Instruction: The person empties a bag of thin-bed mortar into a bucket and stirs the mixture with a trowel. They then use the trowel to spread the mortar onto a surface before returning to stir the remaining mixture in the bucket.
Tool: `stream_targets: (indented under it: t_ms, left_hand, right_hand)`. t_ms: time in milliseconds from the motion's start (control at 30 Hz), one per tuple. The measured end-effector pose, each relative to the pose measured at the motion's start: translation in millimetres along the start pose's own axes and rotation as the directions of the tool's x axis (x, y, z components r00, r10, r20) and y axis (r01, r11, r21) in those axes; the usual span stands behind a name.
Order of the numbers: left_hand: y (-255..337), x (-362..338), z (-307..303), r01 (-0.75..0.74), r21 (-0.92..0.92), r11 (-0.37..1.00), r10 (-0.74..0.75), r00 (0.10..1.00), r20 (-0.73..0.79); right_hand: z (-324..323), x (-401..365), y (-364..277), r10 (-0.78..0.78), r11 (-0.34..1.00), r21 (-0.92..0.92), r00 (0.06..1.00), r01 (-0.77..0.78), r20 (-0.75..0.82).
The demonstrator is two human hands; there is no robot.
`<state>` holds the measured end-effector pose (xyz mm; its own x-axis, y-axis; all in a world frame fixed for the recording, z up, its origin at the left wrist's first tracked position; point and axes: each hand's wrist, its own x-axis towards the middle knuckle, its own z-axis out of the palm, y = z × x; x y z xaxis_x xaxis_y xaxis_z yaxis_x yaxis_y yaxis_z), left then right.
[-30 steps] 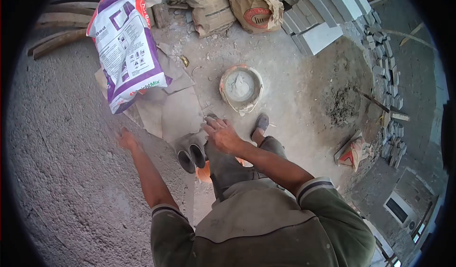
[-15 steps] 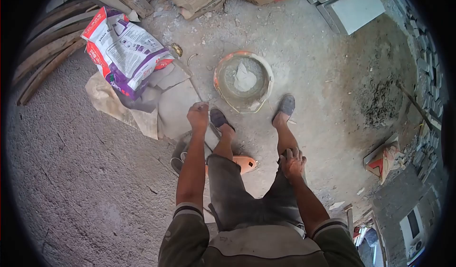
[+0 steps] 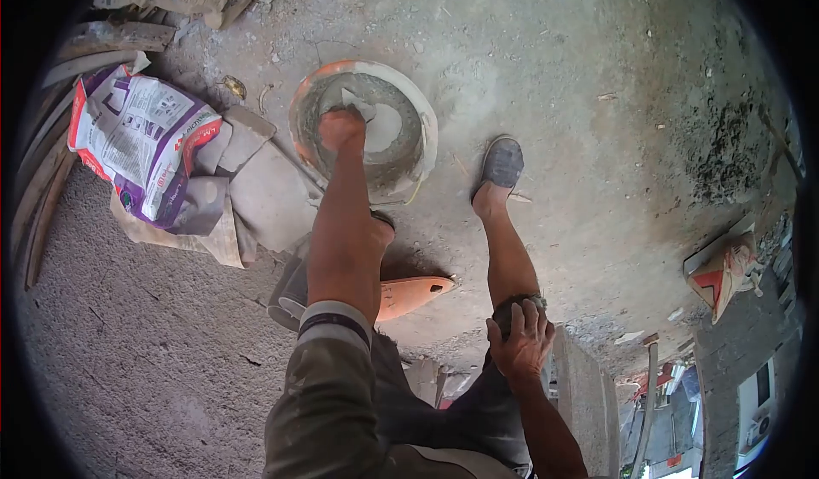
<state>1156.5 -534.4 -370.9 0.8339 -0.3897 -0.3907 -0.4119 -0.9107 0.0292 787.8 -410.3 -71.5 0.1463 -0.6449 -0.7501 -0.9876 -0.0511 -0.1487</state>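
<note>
My left hand (image 3: 343,129) reaches inside the round bucket (image 3: 429,129) with an orange and pale rim, its fingers closed. A thin grey-white pointed piece, perhaps a trowel blade (image 3: 357,104), shows just beyond the fingers; its handle is hidden, so what I grip is unclear. Wet grey material lines the bucket, with a paler patch (image 3: 382,129) beside my hand. My right hand (image 3: 520,342) rests on my right knee, its fingers spread and holding nothing.
To the left lie a white, red and purple bag (image 3: 145,138) and flat grey pieces (image 3: 269,193). Curved wooden strips (image 3: 51,214) are at the far left. An orange plastic object (image 3: 414,296) lies between my legs, and a torn bag (image 3: 725,274) at the right.
My left hand has moved forward and down into the bucket. My right hand stays at the knee. The view has shifted, with the bucket now further left and larger.
</note>
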Motion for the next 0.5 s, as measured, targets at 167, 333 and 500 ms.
stream_targets:
  t_ms: [167, 333, 500]
  left_hand:
    - [-39, -12, -9, -0.404, 0.062, 0.913, 0.408, 0.905, -0.116]
    - [-44, -51, -35, -0.216, -0.607, 0.765, 0.175, 0.976, -0.127]
    - [-18, -102, -98, -0.125, -0.742, 0.659, 0.104, 0.992, -0.075]
  right_hand:
    - [-3, 3, -5, 0.012, 0.999, 0.047, 1.000, -0.013, 0.011]
    - [-1, 4, -10, 0.013, 0.998, 0.064, 1.000, -0.014, 0.013]
    - [-2, 6, -15, 0.029, 0.997, 0.064, 0.998, -0.033, 0.058]
